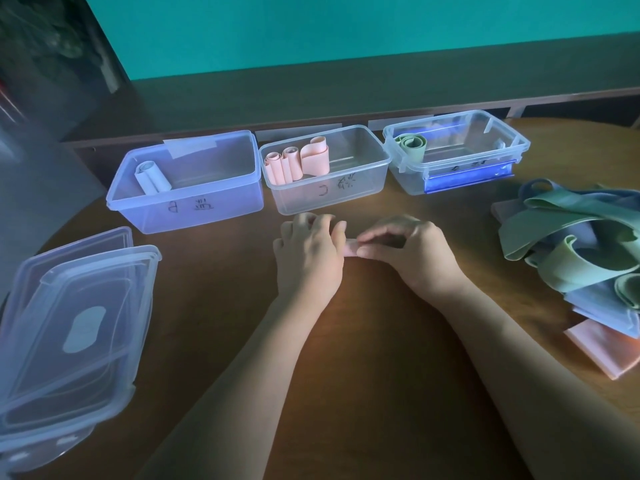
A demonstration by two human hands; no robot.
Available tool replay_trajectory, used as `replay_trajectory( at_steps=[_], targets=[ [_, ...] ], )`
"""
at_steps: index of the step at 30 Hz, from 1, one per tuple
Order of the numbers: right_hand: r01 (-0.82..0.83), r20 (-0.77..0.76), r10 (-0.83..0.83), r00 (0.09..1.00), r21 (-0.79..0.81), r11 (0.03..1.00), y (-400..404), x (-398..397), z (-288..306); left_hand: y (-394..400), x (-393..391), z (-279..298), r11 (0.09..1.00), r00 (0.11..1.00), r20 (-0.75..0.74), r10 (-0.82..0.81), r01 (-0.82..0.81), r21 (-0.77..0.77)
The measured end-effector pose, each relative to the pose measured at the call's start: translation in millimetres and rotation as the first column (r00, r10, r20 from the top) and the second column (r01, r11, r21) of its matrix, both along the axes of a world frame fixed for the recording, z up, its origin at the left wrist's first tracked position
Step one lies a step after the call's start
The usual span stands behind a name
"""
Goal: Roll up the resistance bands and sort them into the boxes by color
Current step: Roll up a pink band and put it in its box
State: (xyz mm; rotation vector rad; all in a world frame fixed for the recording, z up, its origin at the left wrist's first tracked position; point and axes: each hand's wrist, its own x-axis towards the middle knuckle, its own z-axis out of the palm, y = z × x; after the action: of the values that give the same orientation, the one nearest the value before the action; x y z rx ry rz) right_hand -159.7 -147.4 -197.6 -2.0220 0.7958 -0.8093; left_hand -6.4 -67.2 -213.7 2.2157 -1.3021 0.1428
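A pink resistance band lies on the table between my hands, mostly hidden by them. My left hand curls its fingers over the band's left end. My right hand pinches its right part with thumb and fingertips. Three clear boxes stand behind. The left box holds one rolled pale blue band. The middle box holds three pink rolls. The right box holds a green roll.
A loose pile of green, blue and pink bands lies at the table's right. Stacked clear lids sit at the left front. A flat pink band pokes out under the pile. A low shelf and teal wall stand behind the boxes.
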Motion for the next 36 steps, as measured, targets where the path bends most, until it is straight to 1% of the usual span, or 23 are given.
replay_trajectory(
  at_steps=[1, 2, 3, 5, 7, 8, 14, 16, 19, 20, 23, 26, 29, 32, 34, 36],
  targets=[
    [0.01, 0.017, -0.01, 1.0, 0.004, 1.0, -0.6, 0.9, -1.2, -0.8, 0.7, 0.2, 1.0, 1.0, -0.028, 0.003, -0.003, 0.0],
    [0.018, 0.024, -0.018, 1.0, -0.004, 1.0, -1.6, 2.1, -2.2, -1.1, 1.7, 1.2, 0.999, 0.997, -0.078, -0.006, 0.003, -0.036],
    [0.023, 0.02, -0.022, 1.0, -0.023, 0.999, -2.4, 3.4, -3.0, -0.1, 2.4, 2.4, 0.994, 0.99, -0.138, -0.038, 0.024, -0.104],
    [0.018, -0.012, -0.019, 1.0, -0.065, 0.998, -4.8, 5.5, -2.5, 6.4, 2.2, 4.9, 0.962, 0.959, -0.222, -0.174, 0.118, -0.245],
    [0.005, -0.036, -0.008, 0.999, -0.084, 0.996, -8.0, 6.7, -1.2, 15.6, -0.3, 8.8, 0.933, 0.934, -0.223, -0.28, 0.211, -0.291],
    [0.0, -0.044, -0.004, 0.999, -0.094, 0.996, -10.0, 6.8, -0.7, 18.1, -1.3, 10.1, 0.926, 0.931, -0.205, -0.303, 0.236, -0.294],
    [0.027, -0.116, -0.055, 0.992, -0.232, 0.972, -15.7, 10.6, -4.6, 14.9, -0.1, 14.9, 0.959, 0.945, -0.199, -0.26, 0.229, -0.167],
    [0.025, -0.085, -0.043, 0.996, -0.199, 0.98, -15.3, 7.9, -2.3, 13.3, 2.0, 16.7, 0.962, 0.946, -0.197, -0.258, 0.231, -0.148],
    [-0.028, -0.033, 0.027, 0.999, -0.047, 0.998, -14.2, 2.0, 2.4, 9.9, 4.5, 18.1, 0.963, 0.943, -0.207, -0.261, 0.238, -0.129],
    [-0.028, -0.052, 0.025, 0.998, -0.046, 0.999, -14.5, 1.6, 2.1, 8.0, 5.5, 17.4, 0.964, 0.943, -0.21, -0.256, 0.234, -0.125],
    [0.015, -0.139, -0.031, 0.99, -0.112, 0.994, -16.4, 4.4, 0.1, 3.3, 7.3, 13.9, 0.967, 0.946, -0.211, -0.247, 0.226, -0.117],
    [0.036, -0.164, -0.063, 0.984, -0.163, 0.986, -19.8, 8.6, 1.4, -1.0, 9.1, 9.1, 0.965, 0.961, -0.117, -0.25, 0.238, -0.108],
    [0.024, -0.158, -0.054, 0.986, -0.185, 0.982, -23.3, 10.9, 1.5, -3.7, 8.6, 8.6, 0.971, 0.97, -0.042, -0.238, 0.237, -0.027],
    [0.008, -0.155, -0.037, 0.987, -0.182, 0.983, -26.1, 12.1, -1.1, -3.8, 9.3, 8.8, 0.965, 0.964, -0.057, -0.261, 0.262, 0.011],
    [0.003, -0.132, -0.021, 0.991, -0.13, 0.991, -26.8, 10.8, -1.8, -3.5, 9.8, 9.7, 0.967, 0.963, -0.089, -0.254, 0.253, -0.026],
    [0.002, -0.057, -0.004, 0.998, -0.031, 1.0, -27.3, 9.4, -0.1, -3.4, 10.4, 11.8, 0.97, 0.954, -0.178, -0.239, 0.226, -0.09]
  ],
)
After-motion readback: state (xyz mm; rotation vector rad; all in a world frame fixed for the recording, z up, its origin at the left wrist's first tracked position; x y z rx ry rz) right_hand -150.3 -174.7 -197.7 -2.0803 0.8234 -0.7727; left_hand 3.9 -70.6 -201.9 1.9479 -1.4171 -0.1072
